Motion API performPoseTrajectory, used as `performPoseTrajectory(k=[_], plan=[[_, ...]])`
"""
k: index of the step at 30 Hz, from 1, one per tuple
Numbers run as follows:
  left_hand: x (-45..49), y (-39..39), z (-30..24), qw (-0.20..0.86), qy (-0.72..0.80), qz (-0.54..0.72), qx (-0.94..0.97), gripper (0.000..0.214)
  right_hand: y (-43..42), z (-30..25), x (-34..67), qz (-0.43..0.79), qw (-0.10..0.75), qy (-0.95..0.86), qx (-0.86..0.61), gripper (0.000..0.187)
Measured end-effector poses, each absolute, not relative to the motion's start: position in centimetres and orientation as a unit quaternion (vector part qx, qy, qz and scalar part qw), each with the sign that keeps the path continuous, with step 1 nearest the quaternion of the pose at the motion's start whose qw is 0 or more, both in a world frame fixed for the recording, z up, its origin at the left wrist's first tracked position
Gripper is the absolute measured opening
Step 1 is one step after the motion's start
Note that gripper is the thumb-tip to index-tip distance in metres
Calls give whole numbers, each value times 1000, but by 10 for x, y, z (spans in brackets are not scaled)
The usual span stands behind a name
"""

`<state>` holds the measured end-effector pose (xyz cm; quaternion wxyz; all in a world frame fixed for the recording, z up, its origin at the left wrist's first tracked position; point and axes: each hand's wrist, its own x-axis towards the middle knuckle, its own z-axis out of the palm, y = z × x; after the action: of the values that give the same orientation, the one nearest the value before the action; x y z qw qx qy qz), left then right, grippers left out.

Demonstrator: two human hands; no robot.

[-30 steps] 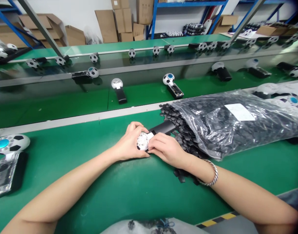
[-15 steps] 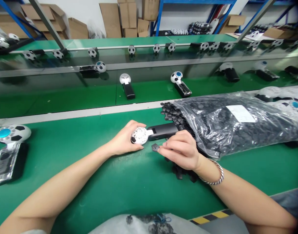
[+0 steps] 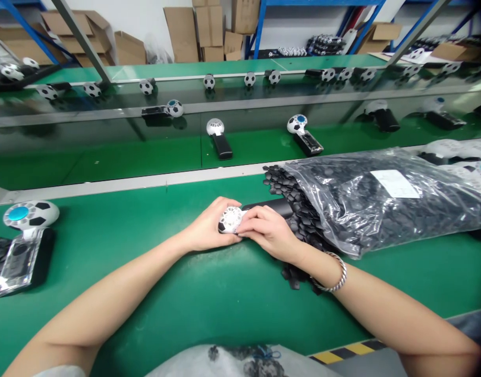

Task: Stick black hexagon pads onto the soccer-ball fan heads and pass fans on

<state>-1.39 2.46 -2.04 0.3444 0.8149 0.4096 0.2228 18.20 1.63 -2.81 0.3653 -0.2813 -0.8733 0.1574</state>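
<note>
My left hand [image 3: 216, 226] is closed around the ball-shaped head of a small handheld fan [image 3: 230, 219], white with black football patches and a slotted grille. Its black handle [image 3: 277, 207] points right, towards a heap of loose black pentagon pieces [image 3: 303, 217]. At the right side of the fan head, my right hand [image 3: 266, 230] presses with pinched fingertips. The small black pentagon piece seen in that pinch a moment earlier is hidden behind the fingers now. The heap spills from a clear plastic bag [image 3: 354, 225] just beyond my right hand.
Another football fan [image 3: 32, 214] with a blue disc lies at the left on the green table [image 3: 146, 309]. Several fans, such as a black-handled one [image 3: 220, 141], rest on the green conveyor belt [image 3: 146, 157] ahead. More line a ledge behind it. Cardboard boxes [image 3: 181, 34] stand at the back.
My right hand has moved left, bringing the black pentagon piece from beside the fan to its head. My left hand still holds the fan. Fans on the belt have shifted right.
</note>
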Motion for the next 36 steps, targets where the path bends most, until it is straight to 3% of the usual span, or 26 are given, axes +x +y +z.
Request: performPoseTrajectory(k=[7, 20, 36], plan=[[-8, 23, -24, 325, 422, 251, 808, 51, 19, -24, 179, 217, 362, -845, -329, 8], [-8, 19, -27, 320, 413, 278, 806, 50, 32, -5, 177, 346, 248, -816, -391, 14], [0, 15, -25, 324, 443, 303, 779, 42, 35, -3, 176, 318, 229, -828, -402, 16]])
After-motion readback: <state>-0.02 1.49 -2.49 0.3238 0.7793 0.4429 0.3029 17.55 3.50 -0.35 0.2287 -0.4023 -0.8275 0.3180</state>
